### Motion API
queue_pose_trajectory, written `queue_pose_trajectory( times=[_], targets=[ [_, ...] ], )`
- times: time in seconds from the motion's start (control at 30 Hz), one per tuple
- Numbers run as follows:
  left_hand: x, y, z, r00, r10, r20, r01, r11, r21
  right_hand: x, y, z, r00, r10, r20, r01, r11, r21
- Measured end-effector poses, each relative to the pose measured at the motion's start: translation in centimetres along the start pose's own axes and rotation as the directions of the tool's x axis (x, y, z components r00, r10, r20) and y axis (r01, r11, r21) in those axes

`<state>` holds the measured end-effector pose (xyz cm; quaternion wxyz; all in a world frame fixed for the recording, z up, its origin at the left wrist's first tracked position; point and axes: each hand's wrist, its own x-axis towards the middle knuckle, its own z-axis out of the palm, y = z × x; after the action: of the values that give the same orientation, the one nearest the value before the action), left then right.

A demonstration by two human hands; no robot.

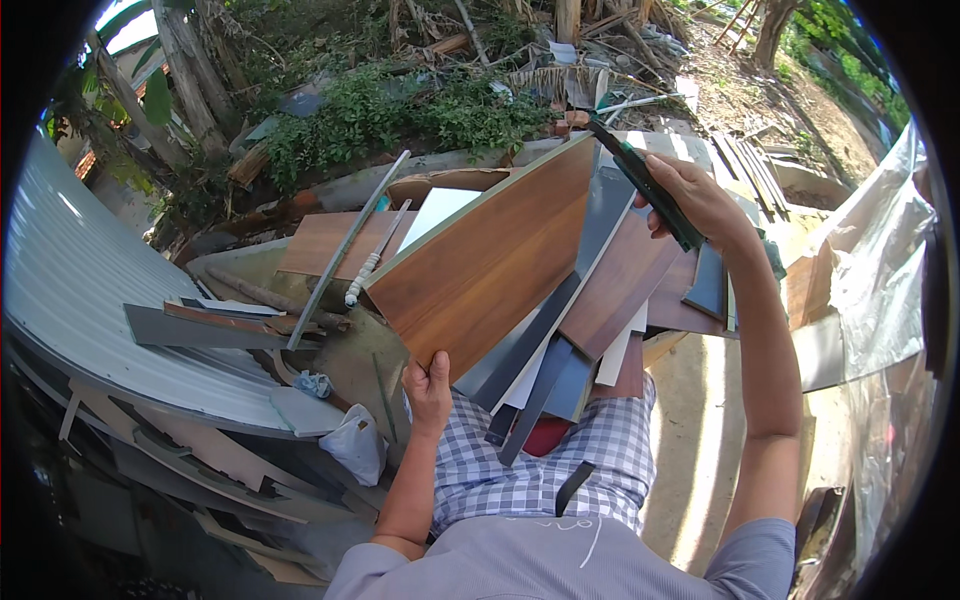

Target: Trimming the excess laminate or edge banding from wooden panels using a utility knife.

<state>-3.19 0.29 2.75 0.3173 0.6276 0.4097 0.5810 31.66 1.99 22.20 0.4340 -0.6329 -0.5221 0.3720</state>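
Note:
My left hand [429,392] grips the lower corner of a brown wood-grain board [490,255], thumb on its face. The board is tilted up above my lap, its pale greenish edge along the top. My right hand [695,200] is closed round a long, slim dark-green and black hand tool [645,180], its exact kind unclear. The tool's far end reaches the board's upper right corner; whether they touch I cannot tell. Beneath the board lies a fanned pile of offcuts, among them a brown panel [618,290] and a dark grey strip [540,395].
A corrugated metal sheet [120,270] curves along the left, with narrow offcuts [215,325] beside it. A metal bar [345,250] leans near a white plastic bag [357,445]. Clear plastic sheeting [880,270] hangs at the right. Bushes [400,120] grow behind.

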Motion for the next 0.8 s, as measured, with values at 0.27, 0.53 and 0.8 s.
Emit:
queue_pose_trajectory(
  times=[0.27,0.53,0.8],
  targets=[
    [-0.2,-0.5,0.0,0.997,-0.042,-0.059,0.04,0.998,-0.045,0.0,1.7,1.5,0.989,0.067,0.129,-0.065,0.998,-0.015],
    [1.9,1.7,-0.9,0.984,-0.058,-0.17,0.016,0.97,-0.242,-0.5,6.9,4.7,0.954,0.173,0.245,-0.157,0.984,-0.084],
    [3.7,4.4,-0.7,0.916,-0.34,-0.21,0.182,0.823,-0.538,-1.9,10.8,5.9,0.939,0.236,0.251,-0.237,0.971,-0.027]
  ],
)
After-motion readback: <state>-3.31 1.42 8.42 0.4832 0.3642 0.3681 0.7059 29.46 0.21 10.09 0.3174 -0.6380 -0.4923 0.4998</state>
